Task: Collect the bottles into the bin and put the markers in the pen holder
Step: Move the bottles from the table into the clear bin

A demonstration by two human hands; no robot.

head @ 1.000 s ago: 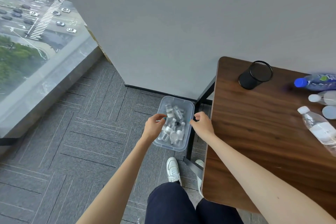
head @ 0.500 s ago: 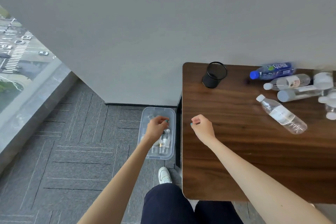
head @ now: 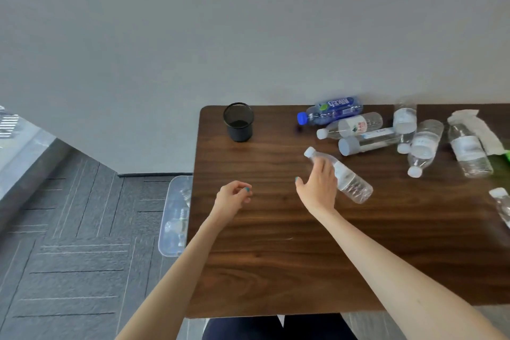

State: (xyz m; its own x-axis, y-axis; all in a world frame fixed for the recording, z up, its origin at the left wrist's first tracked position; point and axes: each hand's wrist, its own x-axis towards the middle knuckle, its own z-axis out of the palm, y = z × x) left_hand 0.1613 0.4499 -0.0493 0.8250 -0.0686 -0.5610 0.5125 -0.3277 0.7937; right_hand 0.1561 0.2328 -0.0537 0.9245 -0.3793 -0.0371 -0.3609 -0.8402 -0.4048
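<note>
Bottle collection in progress: right hand [head: 317,185], fingers spread, covers the nearest bottle [head: 349,183]; left hand [head: 233,196] loosely curled, empty. Next move: close grip, transfer to bin [head: 169,232] at 9 o'clock.

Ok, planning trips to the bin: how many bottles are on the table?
8: nearest bottle at the right hand; blue bottle, red-label bottle and grey-cap bottle by the wall; three clear bottles further right; cut-off bottle at the right edge. Others may be off-frame.
</note>
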